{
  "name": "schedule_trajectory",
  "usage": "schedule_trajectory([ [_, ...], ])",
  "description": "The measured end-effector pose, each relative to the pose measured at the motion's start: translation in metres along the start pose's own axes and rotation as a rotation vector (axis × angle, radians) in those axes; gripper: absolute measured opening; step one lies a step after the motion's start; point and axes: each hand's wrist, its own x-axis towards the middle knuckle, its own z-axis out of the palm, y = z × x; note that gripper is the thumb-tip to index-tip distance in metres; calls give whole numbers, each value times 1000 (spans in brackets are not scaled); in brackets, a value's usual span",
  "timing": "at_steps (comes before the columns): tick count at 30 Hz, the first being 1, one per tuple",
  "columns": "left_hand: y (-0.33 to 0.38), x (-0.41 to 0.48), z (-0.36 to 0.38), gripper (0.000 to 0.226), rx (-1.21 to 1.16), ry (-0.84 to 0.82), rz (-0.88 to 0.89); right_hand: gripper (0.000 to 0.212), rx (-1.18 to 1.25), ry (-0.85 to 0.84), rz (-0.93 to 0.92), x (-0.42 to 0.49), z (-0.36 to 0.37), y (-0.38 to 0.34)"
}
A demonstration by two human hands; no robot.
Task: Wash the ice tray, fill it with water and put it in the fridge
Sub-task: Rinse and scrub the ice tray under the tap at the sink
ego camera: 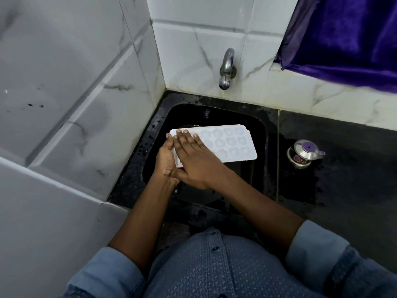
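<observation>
A white ice tray (227, 145) with several round cells is held over the black sink (261, 134), roughly level. My left hand (165, 160) grips its near left end, fingers wrapped under the edge. My right hand (194, 160) lies flat on top of the tray's left part with its fingers straight. A steel tap (226, 68) juts from the tiled wall above the sink. No water runs from it.
A small steel pot with a purple-knobbed lid (304, 153) stands on the wet black counter (343, 168) right of the sink. White marble-look tiled walls close in the left side and back. A purple cloth (348, 37) hangs at the upper right.
</observation>
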Motion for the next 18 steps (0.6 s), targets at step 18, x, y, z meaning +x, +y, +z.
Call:
schedule_trajectory([
  [18, 44, 1, -28, 59, 195, -21, 104, 103, -67, 13, 392, -22, 6, 131],
])
